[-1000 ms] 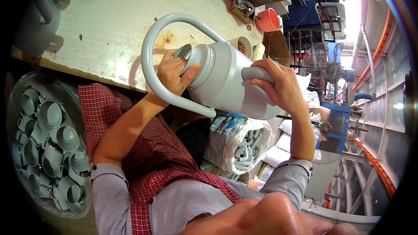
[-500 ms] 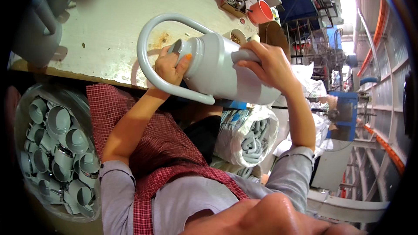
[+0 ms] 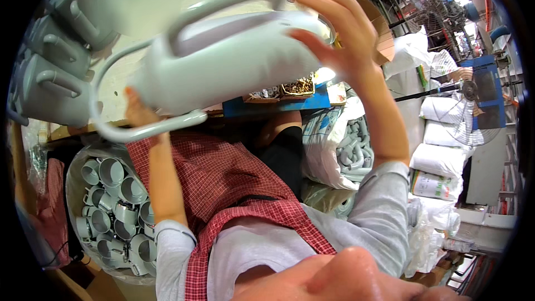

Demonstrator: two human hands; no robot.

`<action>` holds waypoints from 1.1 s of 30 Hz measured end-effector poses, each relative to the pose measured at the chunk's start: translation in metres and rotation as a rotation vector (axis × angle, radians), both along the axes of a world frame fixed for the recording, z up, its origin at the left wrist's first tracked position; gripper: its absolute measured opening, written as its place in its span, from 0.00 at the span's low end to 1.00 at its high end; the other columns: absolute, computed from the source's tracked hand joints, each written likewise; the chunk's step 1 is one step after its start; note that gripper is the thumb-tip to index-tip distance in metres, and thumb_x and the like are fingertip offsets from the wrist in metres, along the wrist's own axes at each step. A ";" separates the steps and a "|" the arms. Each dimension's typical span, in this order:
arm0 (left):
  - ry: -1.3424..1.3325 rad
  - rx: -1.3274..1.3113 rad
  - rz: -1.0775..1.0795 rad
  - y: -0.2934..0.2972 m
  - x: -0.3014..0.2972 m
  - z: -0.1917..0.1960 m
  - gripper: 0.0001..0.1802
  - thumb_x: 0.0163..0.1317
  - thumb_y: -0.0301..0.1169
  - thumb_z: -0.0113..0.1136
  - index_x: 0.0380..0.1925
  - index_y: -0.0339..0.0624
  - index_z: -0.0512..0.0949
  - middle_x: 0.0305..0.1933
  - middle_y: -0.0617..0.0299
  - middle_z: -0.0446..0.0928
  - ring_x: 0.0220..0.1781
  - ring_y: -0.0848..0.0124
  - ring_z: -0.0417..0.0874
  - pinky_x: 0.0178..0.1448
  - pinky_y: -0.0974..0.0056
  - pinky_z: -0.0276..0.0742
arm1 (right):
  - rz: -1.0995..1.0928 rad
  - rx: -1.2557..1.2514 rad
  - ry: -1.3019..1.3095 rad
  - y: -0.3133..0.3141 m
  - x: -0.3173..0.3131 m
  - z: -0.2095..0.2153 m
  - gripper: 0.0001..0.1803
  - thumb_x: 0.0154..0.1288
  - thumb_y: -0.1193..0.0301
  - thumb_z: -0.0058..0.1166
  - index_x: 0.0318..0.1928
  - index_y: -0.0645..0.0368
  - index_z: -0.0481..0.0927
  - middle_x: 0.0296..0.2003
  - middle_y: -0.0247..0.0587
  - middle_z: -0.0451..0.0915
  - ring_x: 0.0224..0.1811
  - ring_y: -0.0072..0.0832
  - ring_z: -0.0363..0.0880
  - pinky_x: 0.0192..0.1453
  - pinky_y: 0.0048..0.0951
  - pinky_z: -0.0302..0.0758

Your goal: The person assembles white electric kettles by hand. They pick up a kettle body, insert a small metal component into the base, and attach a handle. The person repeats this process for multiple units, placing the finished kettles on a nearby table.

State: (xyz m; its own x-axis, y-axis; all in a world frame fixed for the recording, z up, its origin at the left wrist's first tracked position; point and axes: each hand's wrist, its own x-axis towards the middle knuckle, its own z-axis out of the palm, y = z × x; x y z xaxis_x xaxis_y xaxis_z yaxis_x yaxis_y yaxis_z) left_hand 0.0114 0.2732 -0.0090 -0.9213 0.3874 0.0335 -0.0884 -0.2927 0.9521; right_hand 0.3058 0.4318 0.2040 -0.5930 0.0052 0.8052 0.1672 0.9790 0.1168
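A pale grey jug [image 3: 239, 61], shaped like a vacuum flask, is held sideways over the front of the table. It has a long side handle [image 3: 217, 5] facing up and a looped carrying handle [image 3: 100, 86] round its neck end; motion blurs it. My left hand [image 3: 142, 112] is closed on the neck end, inside the loop, its fingers partly hidden. At the base end my right hand [image 3: 345, 33] has its fingers and thumb spread, close to the jug; whether they touch it I cannot tell.
Several grey jugs [image 3: 53, 92] stand at the table's left. Below hangs a clear bag of grey ring-shaped parts [image 3: 111, 217]. A white sack holds grey curved handles [image 3: 354, 147]. Small screws fill a box [image 3: 298, 86] by a blue tray [image 3: 270, 105]. A fan [image 3: 473, 92] stands right.
The jug has moved left and turned, so its side handle now faces up. My right hand has come off the side handle and spread its fingers at the base. The view has shifted.
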 end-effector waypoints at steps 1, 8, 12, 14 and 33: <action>-0.032 0.037 0.058 -0.022 -0.022 -0.001 0.24 0.72 0.46 0.52 0.42 0.32 0.79 0.42 0.57 0.81 0.41 0.68 0.81 0.45 0.63 0.80 | -0.011 -0.242 0.091 -0.014 0.032 -0.024 0.16 0.49 0.76 0.71 0.40 0.55 0.83 0.33 0.39 0.83 0.32 0.33 0.81 0.37 0.29 0.78; -0.074 -0.102 0.284 -0.119 -0.060 0.032 0.28 0.76 0.50 0.38 0.58 0.37 0.72 0.56 0.54 0.77 0.50 0.62 0.82 0.52 0.58 0.81 | -0.470 -0.841 -0.399 -0.017 0.116 -0.191 0.09 0.62 0.74 0.60 0.44 0.58 0.79 0.42 0.46 0.79 0.41 0.47 0.81 0.44 0.41 0.78; -0.163 0.115 0.101 -0.140 -0.051 0.022 0.33 0.73 0.56 0.43 0.59 0.37 0.71 0.58 0.56 0.76 0.55 0.63 0.79 0.58 0.57 0.76 | -0.614 -0.817 -0.487 -0.009 0.111 -0.207 0.10 0.63 0.72 0.59 0.45 0.57 0.79 0.48 0.46 0.77 0.45 0.50 0.80 0.47 0.44 0.77; -0.092 0.200 -0.079 -0.150 -0.033 0.029 0.33 0.73 0.57 0.42 0.59 0.37 0.71 0.57 0.56 0.76 0.55 0.63 0.79 0.57 0.57 0.77 | -0.690 -0.824 -0.541 -0.005 0.108 -0.209 0.10 0.63 0.71 0.58 0.45 0.57 0.79 0.50 0.46 0.76 0.46 0.50 0.80 0.48 0.45 0.77; -0.221 0.027 0.201 -0.156 -0.047 0.005 0.27 0.75 0.51 0.41 0.57 0.39 0.72 0.55 0.58 0.76 0.53 0.67 0.79 0.58 0.60 0.76 | -0.580 -0.877 -0.258 -0.030 0.100 -0.212 0.05 0.65 0.71 0.56 0.39 0.57 0.76 0.39 0.44 0.78 0.40 0.47 0.80 0.41 0.41 0.76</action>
